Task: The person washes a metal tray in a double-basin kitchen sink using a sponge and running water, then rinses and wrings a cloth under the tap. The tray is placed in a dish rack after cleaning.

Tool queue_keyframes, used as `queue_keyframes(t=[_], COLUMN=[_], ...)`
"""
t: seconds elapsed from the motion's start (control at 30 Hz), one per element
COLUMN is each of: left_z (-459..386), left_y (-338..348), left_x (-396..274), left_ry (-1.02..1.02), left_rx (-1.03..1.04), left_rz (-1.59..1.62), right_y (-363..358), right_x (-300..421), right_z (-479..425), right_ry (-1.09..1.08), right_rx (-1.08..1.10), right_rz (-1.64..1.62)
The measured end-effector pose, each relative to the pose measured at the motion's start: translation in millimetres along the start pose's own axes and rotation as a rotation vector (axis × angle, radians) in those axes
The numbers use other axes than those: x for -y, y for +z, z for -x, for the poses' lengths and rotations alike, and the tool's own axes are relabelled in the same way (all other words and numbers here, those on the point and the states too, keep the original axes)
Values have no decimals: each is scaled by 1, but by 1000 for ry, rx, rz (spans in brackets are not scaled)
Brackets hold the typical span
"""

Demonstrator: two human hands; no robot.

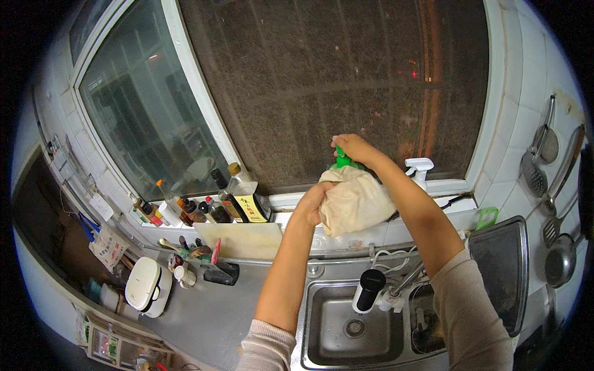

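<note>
My left hand grips a cream cloth at its left edge, over the windowsill. The cloth is draped around a bottle, most of which it hides. From the top of the cloth rises the bottle's green pump head. My right hand is at this green top with its fingers curled by it; whether they grip it firmly is hard to tell. Behind both hands stands a dark window screen. Just to the right, partly behind my right forearm, is a white trigger spray bottle.
Below lies a steel sink with a black and white faucet unit. Sauce bottles line the sill at left, behind a pale board. A white appliance sits on the counter. Ladles and a strainer hang at right.
</note>
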State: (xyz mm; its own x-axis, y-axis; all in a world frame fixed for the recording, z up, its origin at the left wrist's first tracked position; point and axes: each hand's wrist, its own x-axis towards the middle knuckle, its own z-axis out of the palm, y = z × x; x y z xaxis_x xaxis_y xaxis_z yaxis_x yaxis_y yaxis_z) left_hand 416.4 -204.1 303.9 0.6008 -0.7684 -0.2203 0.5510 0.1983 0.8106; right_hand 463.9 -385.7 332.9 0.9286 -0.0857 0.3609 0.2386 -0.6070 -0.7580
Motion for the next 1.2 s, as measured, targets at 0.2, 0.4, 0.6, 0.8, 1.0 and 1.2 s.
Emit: queue_keyframes(t=[0.2,0.4,0.6,0.8,1.0,1.2], left_z=[-35,-1,-20,-42,-55,-54], left_y=[2,23,37,15,11,10], left_x=[5,5,17,29,32,32], left_ry=[173,406,351,324,410,440], left_rx=[-45,126,-182,-97,-84,-92], left_rz=[208,551,546,580,570,506], right_y=[7,5,4,8,7,12], right_x=[13,12,9,10,10,-6], right_z=[-1,5,-1,2,4,-4], right_ry=[118,28,-2,17,-32,-102], right_rx=[43,40,138,121,112,93], right_rz=[-170,-2,-123,-217,-130,-74])
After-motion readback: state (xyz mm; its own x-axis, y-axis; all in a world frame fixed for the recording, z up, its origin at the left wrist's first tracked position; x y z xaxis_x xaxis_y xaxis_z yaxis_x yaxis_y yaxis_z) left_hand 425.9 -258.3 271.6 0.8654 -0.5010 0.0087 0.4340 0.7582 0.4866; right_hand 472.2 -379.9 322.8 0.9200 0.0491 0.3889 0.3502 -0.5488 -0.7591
